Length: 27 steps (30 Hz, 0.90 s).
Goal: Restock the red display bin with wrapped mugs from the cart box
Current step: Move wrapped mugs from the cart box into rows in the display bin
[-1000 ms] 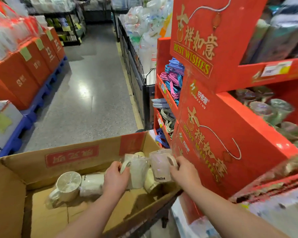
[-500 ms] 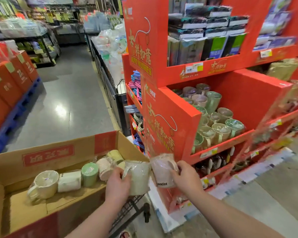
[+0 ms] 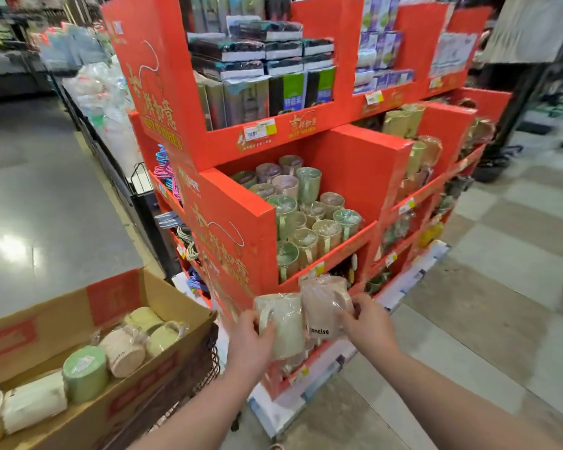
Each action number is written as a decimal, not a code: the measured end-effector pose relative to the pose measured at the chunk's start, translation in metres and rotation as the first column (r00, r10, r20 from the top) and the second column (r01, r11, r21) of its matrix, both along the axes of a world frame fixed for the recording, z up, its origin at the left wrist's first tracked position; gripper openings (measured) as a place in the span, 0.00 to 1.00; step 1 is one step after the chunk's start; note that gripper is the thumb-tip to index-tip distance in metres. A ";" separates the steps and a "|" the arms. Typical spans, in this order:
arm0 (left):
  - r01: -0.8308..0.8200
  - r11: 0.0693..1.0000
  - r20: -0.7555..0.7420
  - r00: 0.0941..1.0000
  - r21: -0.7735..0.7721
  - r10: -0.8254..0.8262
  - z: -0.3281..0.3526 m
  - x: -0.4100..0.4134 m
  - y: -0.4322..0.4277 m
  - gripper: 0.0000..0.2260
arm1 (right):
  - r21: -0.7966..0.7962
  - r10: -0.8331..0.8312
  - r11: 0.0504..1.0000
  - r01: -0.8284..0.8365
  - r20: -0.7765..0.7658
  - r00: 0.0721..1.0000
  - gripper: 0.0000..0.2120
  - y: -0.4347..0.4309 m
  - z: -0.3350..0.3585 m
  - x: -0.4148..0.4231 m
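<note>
Both mugs have swung clear of the cart box (image 3: pixel 163 300) and are now up by the red display bin (image 3: pixel 238 222), just below its front lip. The left hand (image 3: pixel 247 345) is wrapped round a cream wrapped mug (image 3: pixel 286 323), and the right hand (image 3: pixel 368 323) clutches a pink one (image 3: pixel 322 306). Neither's in yet. Several spare mugs (image 3: pixel 85 371) are left in the box, so I'd guess there are more trips to go.

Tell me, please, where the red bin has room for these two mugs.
Free, it seems: the back-right corner, between the tall green mug and the red bin's right wall. Crowded: the left and front, packed with wrapped mugs to the lip.
</note>
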State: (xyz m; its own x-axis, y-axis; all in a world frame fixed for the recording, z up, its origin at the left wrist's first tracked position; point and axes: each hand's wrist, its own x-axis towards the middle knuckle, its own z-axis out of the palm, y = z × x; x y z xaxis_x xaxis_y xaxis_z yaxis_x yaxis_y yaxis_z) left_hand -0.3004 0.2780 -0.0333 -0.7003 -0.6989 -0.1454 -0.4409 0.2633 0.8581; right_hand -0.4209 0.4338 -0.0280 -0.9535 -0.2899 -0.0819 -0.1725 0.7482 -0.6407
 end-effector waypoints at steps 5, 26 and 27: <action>0.068 0.998 -0.033 0.997 0.006 -0.068 0.001 -0.047 0.012 0.05 | -0.008 -0.075 0.997 0.075 -0.006 0.997 0.05 0.015 0.004 -0.036; 0.034 0.997 -0.046 0.998 0.074 -0.030 0.007 -0.182 -0.036 0.06 | -0.080 -0.069 0.995 0.066 -0.040 0.997 0.10 -0.056 0.027 -0.201; 0.031 0.997 -0.045 0.999 0.072 -0.027 0.006 -0.182 -0.036 0.06 | -0.084 -0.063 0.995 0.060 -0.035 0.997 0.10 -0.060 0.028 -0.206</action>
State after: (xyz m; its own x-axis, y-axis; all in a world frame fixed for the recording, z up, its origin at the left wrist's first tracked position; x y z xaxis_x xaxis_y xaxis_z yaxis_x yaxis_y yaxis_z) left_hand -0.4828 0.2423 -0.0269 -0.7269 -0.6668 -0.1640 -0.3958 0.2116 0.8936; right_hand -0.6271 0.3740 0.0000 -0.9718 -0.2346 -0.0242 -0.1523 0.7026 -0.6951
